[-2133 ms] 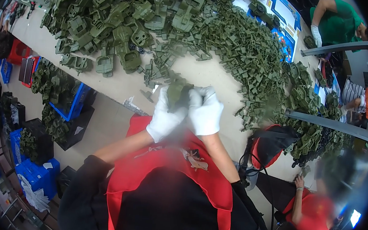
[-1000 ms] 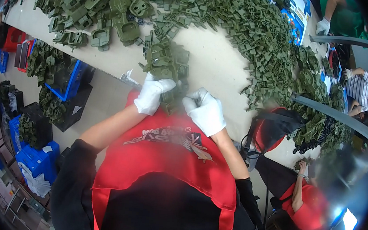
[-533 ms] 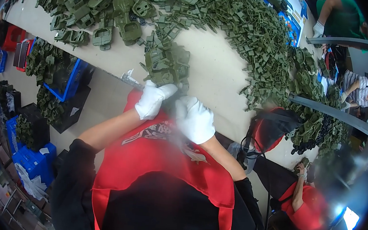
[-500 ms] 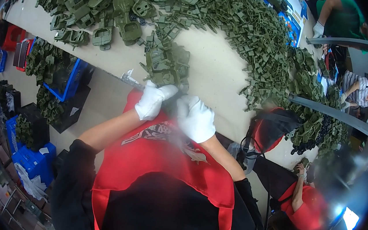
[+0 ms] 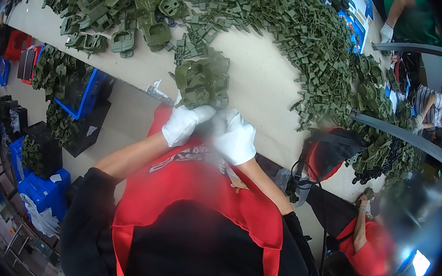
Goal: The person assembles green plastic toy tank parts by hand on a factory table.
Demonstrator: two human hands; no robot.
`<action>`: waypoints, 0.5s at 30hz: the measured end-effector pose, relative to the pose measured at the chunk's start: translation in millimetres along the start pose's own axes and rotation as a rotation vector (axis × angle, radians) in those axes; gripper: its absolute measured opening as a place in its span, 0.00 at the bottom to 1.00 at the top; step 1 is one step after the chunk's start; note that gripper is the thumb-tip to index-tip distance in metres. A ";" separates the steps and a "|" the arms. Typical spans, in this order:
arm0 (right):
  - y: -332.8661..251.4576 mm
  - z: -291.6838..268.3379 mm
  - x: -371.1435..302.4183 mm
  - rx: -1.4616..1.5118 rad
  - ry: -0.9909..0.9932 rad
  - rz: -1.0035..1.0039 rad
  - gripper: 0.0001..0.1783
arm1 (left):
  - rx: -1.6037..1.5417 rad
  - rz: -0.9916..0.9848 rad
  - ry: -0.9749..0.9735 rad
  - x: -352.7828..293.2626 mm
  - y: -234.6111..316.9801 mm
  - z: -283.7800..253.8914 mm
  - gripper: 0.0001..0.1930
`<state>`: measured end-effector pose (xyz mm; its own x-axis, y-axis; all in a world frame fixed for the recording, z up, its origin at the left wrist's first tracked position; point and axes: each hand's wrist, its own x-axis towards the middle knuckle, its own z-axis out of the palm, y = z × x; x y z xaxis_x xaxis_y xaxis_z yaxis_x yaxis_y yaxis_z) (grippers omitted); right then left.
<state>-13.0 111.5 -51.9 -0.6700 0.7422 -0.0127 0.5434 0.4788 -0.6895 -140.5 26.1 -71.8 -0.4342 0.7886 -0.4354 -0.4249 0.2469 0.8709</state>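
Observation:
My left hand (image 5: 185,126), in a white glove, is closed at the near end of a green plastic toy vehicle part (image 5: 201,83) by the table's front edge. Close beside it, my right hand (image 5: 236,139), also white-gloved, is closed with its fingers curled in. Both hands meet in front of my red apron (image 5: 200,189). What lies between the fingers is dark green and mostly hidden, and a blurry smear covers that spot. Small green pieces (image 5: 190,47) lie just beyond the vehicle part on the pale table (image 5: 258,83).
Green vehicle bodies (image 5: 149,22) are heaped at the far left. Small green parts (image 5: 318,62) spread along the right. A black-and-red bag (image 5: 328,153) sits at the table edge. Blue crates (image 5: 79,95) stand at left. A person in red (image 5: 367,248) works at lower right.
The green vehicle part has shifted and tilted, and its near end now meets my gloves. My right hand has moved slightly up and left; both hands stay closed.

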 end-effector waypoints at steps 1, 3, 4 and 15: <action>0.7 0.1 1.2 0.000 -0.001 0.001 0.03 | 0.098 0.089 -0.016 0.0 -1.2 -0.6 0.12; 2.9 1.3 1.9 0.011 0.025 -0.064 0.04 | 0.079 0.075 -0.004 0.0 -1.5 -1.7 0.13; 6.6 2.7 2.6 0.012 0.023 -0.065 0.04 | -0.063 0.007 0.001 3.0 -0.6 -3.2 0.13; 29.8 -63.7 72.0 0.635 -0.559 0.545 0.18 | -0.548 -0.181 -0.019 37.6 6.6 -7.1 0.15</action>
<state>-12.8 209.1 -27.2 -0.6404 0.3805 -0.6672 0.5855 -0.3204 -0.7447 -165.3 53.3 -84.0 -0.3040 0.7719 -0.5584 -0.8428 0.0554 0.5354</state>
